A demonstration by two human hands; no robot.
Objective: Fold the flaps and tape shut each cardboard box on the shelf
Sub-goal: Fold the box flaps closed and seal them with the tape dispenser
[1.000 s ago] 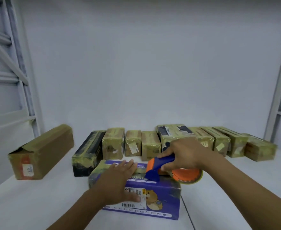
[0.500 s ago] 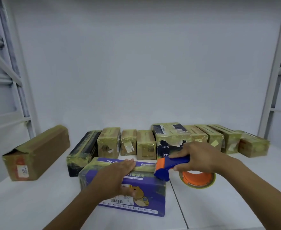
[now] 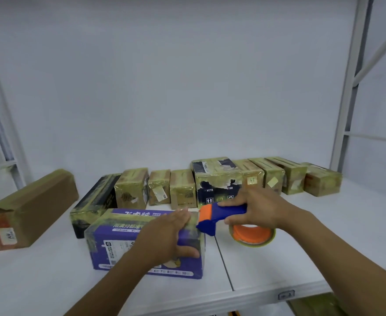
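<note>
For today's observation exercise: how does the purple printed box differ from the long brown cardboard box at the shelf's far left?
The purple printed box carries text and a barcode; the long brown cardboard box is mostly plain, with a white label on its end. The left hand rests on the purple box; the brown box is untouched. The brown box is longer than the purple one. Both lie on the white shelf, bearing yellowish tape.

left hand [image 3: 164,234]: flat, fingers straight | right hand [image 3: 259,207]: fingers curled, seemingly gripping
</note>
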